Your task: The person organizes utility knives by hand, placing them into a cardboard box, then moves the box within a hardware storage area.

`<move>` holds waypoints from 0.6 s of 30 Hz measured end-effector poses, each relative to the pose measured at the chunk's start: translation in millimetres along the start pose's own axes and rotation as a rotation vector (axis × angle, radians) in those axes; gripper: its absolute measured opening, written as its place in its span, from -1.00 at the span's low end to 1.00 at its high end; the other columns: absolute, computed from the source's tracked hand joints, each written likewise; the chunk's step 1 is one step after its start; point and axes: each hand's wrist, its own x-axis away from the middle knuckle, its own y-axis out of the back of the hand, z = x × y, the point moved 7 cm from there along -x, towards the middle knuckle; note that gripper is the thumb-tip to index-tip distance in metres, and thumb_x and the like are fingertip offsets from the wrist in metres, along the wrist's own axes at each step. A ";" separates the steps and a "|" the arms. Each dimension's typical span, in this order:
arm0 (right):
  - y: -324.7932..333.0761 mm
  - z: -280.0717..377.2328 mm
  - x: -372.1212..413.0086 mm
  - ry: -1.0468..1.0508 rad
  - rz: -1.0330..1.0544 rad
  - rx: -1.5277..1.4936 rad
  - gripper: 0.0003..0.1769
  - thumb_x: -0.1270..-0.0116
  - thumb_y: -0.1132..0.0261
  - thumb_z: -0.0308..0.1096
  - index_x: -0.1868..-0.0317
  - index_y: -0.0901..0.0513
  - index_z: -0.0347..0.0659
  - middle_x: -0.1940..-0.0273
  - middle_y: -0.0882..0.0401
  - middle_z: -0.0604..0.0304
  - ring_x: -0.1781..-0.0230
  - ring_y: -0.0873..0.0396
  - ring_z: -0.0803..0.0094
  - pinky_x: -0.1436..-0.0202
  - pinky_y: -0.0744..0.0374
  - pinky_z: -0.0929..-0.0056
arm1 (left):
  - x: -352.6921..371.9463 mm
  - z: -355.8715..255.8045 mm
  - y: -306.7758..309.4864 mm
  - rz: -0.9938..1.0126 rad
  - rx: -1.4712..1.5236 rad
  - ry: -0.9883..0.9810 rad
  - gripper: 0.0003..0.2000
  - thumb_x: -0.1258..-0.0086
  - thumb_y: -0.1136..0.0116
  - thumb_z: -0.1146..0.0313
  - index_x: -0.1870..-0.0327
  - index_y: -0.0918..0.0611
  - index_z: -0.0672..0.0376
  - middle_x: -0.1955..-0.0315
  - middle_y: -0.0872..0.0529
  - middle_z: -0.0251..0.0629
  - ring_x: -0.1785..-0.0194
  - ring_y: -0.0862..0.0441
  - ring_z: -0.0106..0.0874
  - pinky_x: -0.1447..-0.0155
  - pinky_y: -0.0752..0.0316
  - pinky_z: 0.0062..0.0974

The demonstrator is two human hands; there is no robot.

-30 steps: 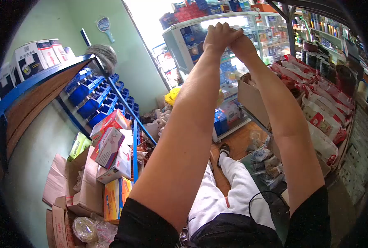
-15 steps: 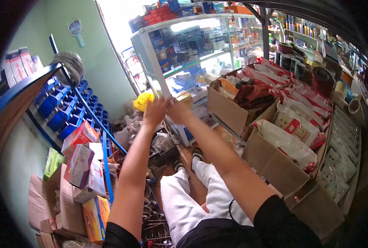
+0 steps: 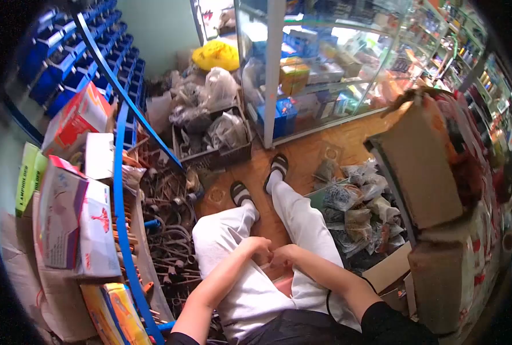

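Both hands are low over my lap, between the thighs of my white trousers (image 3: 312, 221). My left hand (image 3: 258, 248) has its fingers curled toward the other hand. My right hand (image 3: 285, 256) lies close beside it, its fingers bent in. The fingertips nearly meet; whether anything small is between them I cannot make out. Under the hands shows a reddish seat surface (image 3: 283, 283). My feet, in striped sandals (image 3: 240, 194), stand apart on the brown floor.
A glass display case (image 3: 274, 75) stands ahead, beside a yellow bag (image 3: 217, 55) and a crate (image 3: 224, 155) of plastic bags. Blue bins (image 3: 66, 77), a blue frame (image 3: 121, 213) and boxes (image 3: 98, 221) are at left. Cardboard boxes (image 3: 420, 167) and bagged parts (image 3: 359, 210) stand at right.
Both hands have come down from in front of the display case to my lap. The view has tilted down and shows more of the floor, the crate and the bagged parts.
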 end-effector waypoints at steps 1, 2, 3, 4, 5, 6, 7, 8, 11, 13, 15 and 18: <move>-4.9 -9.6 -27.8 -0.004 0.066 0.057 -0.54 -0.24 -0.39 -0.03 -0.08 -0.72 -0.06 0.03 -0.72 -0.07 0.06 -0.71 0.13 0.12 -0.68 0.14 | 17.1 -0.6 15.0 -0.045 0.007 0.043 -0.59 -0.38 -0.17 0.09 -0.17 -0.67 0.06 -0.08 -0.75 -0.07 -0.12 -0.70 -0.07 -0.16 -0.59 -0.18; 8.1 -8.5 -34.5 -0.020 -0.096 0.152 -0.56 -0.26 -0.37 -0.02 -0.06 -0.72 -0.05 0.02 -0.72 -0.06 0.04 -0.71 0.15 0.07 -0.67 0.12 | 21.2 7.4 18.2 -0.087 0.014 0.090 -0.60 -0.38 -0.17 0.11 -0.17 -0.68 0.07 -0.08 -0.74 -0.05 -0.13 -0.70 -0.07 -0.16 -0.59 -0.19; 25.7 -7.7 -39.9 -0.032 -0.257 0.252 -0.58 -0.28 -0.36 0.00 -0.05 -0.72 -0.03 0.01 -0.72 -0.05 0.03 -0.71 0.16 0.02 -0.66 0.10 | -2.9 34.9 11.5 -0.127 -0.030 0.214 -0.66 -0.37 -0.18 0.15 -0.10 -0.74 0.05 -0.09 -0.75 -0.09 -0.14 -0.72 -0.14 -0.15 -0.60 -0.20; 40.6 -4.8 -42.0 -0.042 -0.422 0.351 -0.60 -0.30 -0.35 0.01 -0.03 -0.73 -0.01 0.00 -0.72 -0.03 0.02 -0.71 0.17 -0.03 -0.65 0.07 | -4.9 38.8 12.2 -0.151 -0.058 0.279 -0.67 -0.37 -0.19 0.17 -0.08 -0.75 0.03 -0.09 -0.75 -0.13 -0.15 -0.72 -0.15 -0.14 -0.61 -0.18; 39.7 -12.6 -62.1 -0.057 -0.469 0.334 -0.60 -0.28 -0.35 -0.01 -0.05 -0.72 0.01 -0.03 -0.71 -0.03 -0.02 -0.69 0.14 -0.06 -0.64 0.07 | -3.2 37.8 17.8 -0.170 -0.091 0.342 -0.69 -0.37 -0.19 0.19 -0.07 -0.76 0.00 -0.10 -0.76 -0.17 -0.15 -0.72 -0.17 -0.13 -0.61 -0.17; 39.7 -17.5 -83.4 -0.071 -0.517 0.314 -0.59 -0.27 -0.36 -0.04 -0.07 -0.72 0.03 -0.07 -0.71 -0.02 -0.07 -0.68 0.12 -0.09 -0.63 0.07 | -1.4 35.7 25.2 -0.186 -0.129 0.406 -0.70 -0.36 -0.19 0.20 -0.06 -0.77 -0.02 -0.11 -0.76 -0.21 -0.15 -0.73 -0.19 -0.12 -0.62 -0.16; 34.7 -21.6 -102.2 -0.080 -0.568 0.294 -0.59 -0.25 -0.37 -0.07 -0.09 -0.71 0.04 -0.10 -0.70 -0.01 -0.11 -0.67 0.09 -0.12 -0.62 0.07 | -8.3 32.2 26.7 -0.161 -0.148 0.413 -0.70 -0.37 -0.20 0.22 -0.08 -0.77 -0.06 -0.11 -0.77 -0.29 -0.17 -0.72 -0.24 -0.11 -0.61 -0.12; 25.1 -17.5 -112.1 0.028 -0.577 0.164 -0.59 -0.27 -0.34 -0.06 -0.11 -0.69 0.06 -0.13 -0.68 0.01 -0.15 -0.64 0.07 -0.18 -0.59 0.08 | -17.3 35.4 24.2 -0.157 -0.178 0.440 -0.71 -0.42 -0.14 0.24 -0.09 -0.76 -0.06 -0.11 -0.77 -0.28 -0.18 -0.72 -0.23 -0.13 -0.60 -0.08; 3.4 -11.1 -105.9 0.337 -0.541 0.030 -0.55 -0.35 -0.25 -0.04 -0.23 -0.62 0.17 -0.26 -0.60 0.10 -0.26 -0.54 0.01 -0.36 -0.49 0.14 | -42.4 26.0 14.6 -0.065 -0.205 0.357 -0.66 -0.40 -0.25 0.20 -0.18 -0.73 -0.10 -0.19 -0.72 -0.40 -0.22 -0.69 -0.29 0.02 -0.61 -0.04; 5.4 -8.6 -104.2 0.277 -0.543 0.093 -0.53 -0.36 -0.24 -0.05 -0.26 -0.60 0.15 -0.29 -0.57 0.09 -0.27 -0.54 0.03 -0.36 -0.49 0.13 | -44.7 15.8 16.2 -0.094 -0.236 0.385 -0.66 -0.41 -0.26 0.18 -0.19 -0.72 -0.14 -0.19 -0.72 -0.40 -0.21 -0.69 -0.30 -0.05 -0.58 -0.04; 8.7 -13.4 -99.7 0.184 -0.479 0.115 -0.53 -0.36 -0.24 -0.05 -0.26 -0.60 0.14 -0.29 -0.57 0.09 -0.27 -0.54 0.03 -0.36 -0.49 0.13 | -38.0 9.9 23.6 -0.138 -0.273 0.315 -0.69 -0.47 -0.12 0.17 -0.18 -0.70 -0.24 -0.06 -0.76 -0.34 -0.14 -0.72 -0.26 -0.09 -0.51 -0.13; 12.6 -16.5 -89.0 0.089 -0.415 0.132 -0.52 -0.36 -0.24 -0.05 -0.27 -0.60 0.13 -0.30 -0.57 0.08 -0.27 -0.54 0.04 -0.36 -0.49 0.13 | -39.7 10.5 22.9 -0.155 -0.324 0.324 -0.66 -0.46 -0.14 0.17 -0.23 -0.66 -0.24 -0.06 -0.74 -0.36 -0.14 -0.70 -0.31 -0.07 -0.48 -0.20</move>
